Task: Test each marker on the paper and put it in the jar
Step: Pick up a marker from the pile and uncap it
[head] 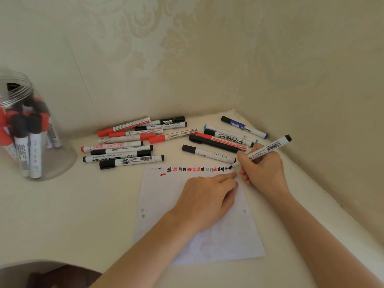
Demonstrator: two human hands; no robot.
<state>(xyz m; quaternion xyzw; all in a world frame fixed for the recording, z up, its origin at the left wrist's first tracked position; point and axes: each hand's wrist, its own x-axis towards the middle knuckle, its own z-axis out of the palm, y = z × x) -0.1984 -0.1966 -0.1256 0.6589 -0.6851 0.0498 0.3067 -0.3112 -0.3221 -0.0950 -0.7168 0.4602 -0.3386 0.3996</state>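
A white sheet of paper (pixel 166 196) lies on the cream table, with a row of red and black test marks (pixel 199 169) along its top edge. My right hand (pixel 264 169) grips a white marker (pixel 270 147) with a black end, its tip touching the paper at the right end of that row. My left hand (pixel 207 196) lies on the paper, fingers extended flat, just below the marks. A clear plastic jar (pixel 27 129) stands at the far left, holding several red and black markers.
Several capped markers lie loose behind the paper, a left group (pixel 128 142) and a right group (pixel 226 136). Wallpapered walls meet in a corner close behind them. The table's front edge (pixel 47 262) curves at the lower left.
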